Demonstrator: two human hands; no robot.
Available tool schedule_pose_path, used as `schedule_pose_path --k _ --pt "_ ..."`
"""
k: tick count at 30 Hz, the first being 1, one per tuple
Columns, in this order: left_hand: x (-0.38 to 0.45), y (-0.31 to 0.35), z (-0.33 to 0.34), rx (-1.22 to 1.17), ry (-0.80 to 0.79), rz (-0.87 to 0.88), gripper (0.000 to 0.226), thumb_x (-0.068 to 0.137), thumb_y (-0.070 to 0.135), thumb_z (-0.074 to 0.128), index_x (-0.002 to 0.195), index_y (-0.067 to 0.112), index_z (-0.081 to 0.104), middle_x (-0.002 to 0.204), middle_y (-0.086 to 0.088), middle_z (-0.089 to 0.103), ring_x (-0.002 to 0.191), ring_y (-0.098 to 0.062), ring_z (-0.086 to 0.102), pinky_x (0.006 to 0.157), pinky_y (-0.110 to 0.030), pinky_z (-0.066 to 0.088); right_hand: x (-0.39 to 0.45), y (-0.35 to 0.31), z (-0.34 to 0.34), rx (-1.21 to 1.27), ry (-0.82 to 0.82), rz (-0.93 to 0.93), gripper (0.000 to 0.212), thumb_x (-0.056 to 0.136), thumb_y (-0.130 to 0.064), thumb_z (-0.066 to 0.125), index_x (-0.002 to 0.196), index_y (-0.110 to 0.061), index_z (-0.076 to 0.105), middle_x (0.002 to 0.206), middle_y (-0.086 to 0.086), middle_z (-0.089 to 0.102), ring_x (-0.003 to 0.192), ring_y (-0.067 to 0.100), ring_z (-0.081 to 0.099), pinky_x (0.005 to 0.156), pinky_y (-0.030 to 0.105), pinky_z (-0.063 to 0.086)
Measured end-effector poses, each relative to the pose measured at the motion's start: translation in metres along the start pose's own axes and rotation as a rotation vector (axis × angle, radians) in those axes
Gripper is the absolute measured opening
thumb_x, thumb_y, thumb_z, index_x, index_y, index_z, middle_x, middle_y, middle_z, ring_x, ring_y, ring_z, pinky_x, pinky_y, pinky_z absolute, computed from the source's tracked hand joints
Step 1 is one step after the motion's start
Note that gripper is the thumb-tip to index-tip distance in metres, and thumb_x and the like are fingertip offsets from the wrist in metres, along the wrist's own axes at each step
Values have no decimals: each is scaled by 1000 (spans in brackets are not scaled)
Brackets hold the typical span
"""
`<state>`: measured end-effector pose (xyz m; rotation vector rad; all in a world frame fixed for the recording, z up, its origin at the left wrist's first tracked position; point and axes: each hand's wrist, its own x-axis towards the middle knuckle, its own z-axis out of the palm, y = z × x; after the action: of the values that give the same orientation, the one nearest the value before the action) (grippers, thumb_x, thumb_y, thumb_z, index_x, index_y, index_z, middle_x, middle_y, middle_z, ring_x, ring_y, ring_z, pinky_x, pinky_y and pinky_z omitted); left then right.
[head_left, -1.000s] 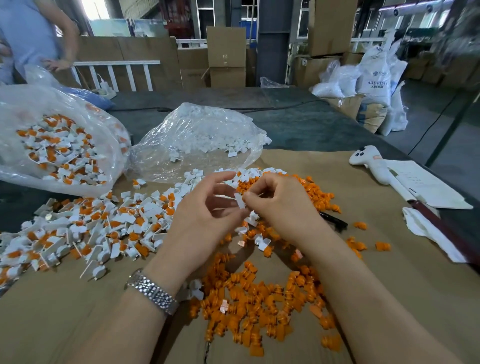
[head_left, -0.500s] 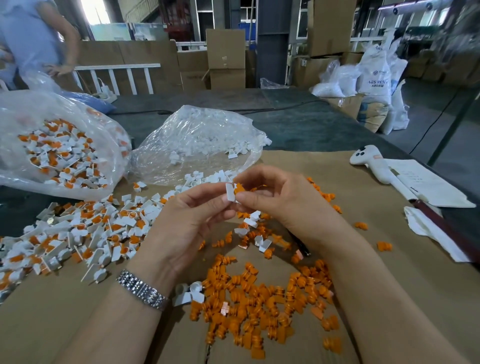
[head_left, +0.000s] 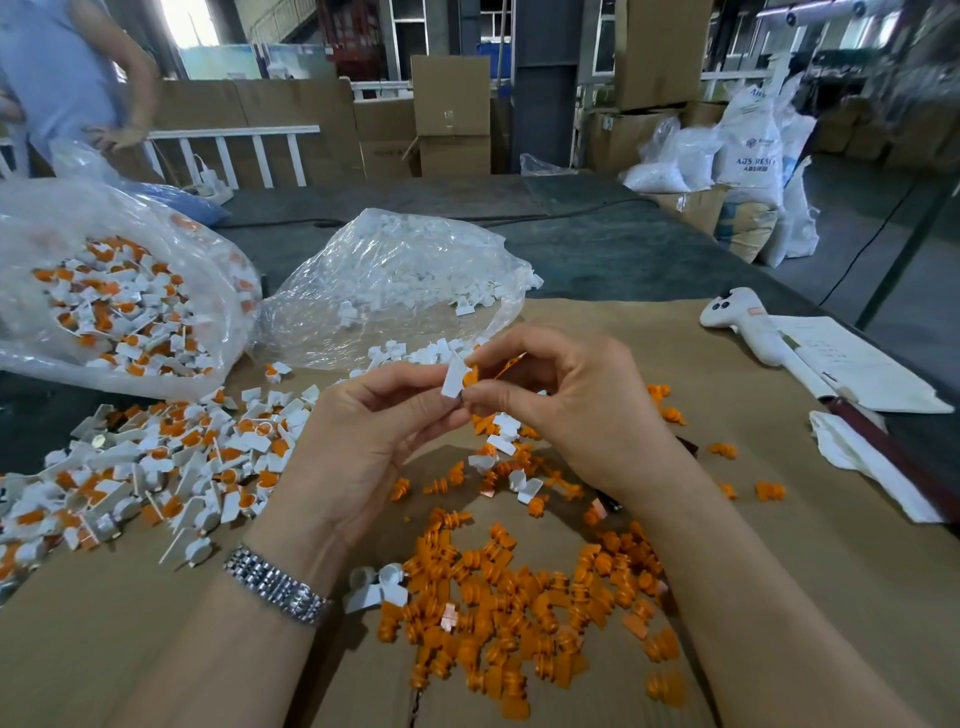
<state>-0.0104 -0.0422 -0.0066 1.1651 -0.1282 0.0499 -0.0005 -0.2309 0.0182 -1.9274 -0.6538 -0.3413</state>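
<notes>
Warehouse bench covered by cardboard sheet (head_left: 727, 597). White cap (head_left: 455, 377) pinched by left hand (head_left: 363, 441), thumb and forefinger curled round it, raised above bench centre. Orange plug (head_left: 471, 375) pinched by right hand (head_left: 566, 410), fingertips closed on it, pressed against cap. Loose orange plugs (head_left: 519, 613) heaped below hands. Assembled pieces (head_left: 156, 467) piled at left, just below bag (head_left: 114, 291). Second bag (head_left: 395, 280) seen behind hands. White controller (head_left: 737, 317) lying far right.

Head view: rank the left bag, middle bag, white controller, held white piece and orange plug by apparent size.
1. Left bag, partly cut off by the frame.
2. Middle bag.
3. White controller.
4. White piece, small though nearest the camera.
5. Orange plug.
</notes>
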Motion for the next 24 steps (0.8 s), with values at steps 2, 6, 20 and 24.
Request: schedule_pose_path --k 2,6,20,24 --pt "-1 1 0 54 -21 33 24 67 9 81 91 9 83 97 -16 78 89 -25 77 76 -23 60 0 0 0 -18 6 -7 24 84 -21 78 106 -13 75 96 -4 76 85 4 73 81 26 60" --pt "-2 2 -2 181 -24 88 30 65 26 86 94 17 84 99 -11 79 91 -22 77 78 -23 60 1 0 -1 -46 -12 -6 22 85 -24 78 106 -17 76 97 -7 75 89 7 72 81 29 60" --pt "-5 5 2 99 -3 66 12 76 10 86 87 11 83 102 -16 78 98 -30 76 84 -29 61 2 4 0 -30 47 -38 20 84 -19 80 103 -14 77 96 -6 74 88 9 72 80 31 60" --pt "-4 6 4 17 -2 29 18 71 11 89 84 3 79 93 -17 77 90 -27 76 80 -28 61 2 3 1 -47 38 -74 19 84 -17 80 102 -13 77 95 -4 73 86 11 71 79 33 59"
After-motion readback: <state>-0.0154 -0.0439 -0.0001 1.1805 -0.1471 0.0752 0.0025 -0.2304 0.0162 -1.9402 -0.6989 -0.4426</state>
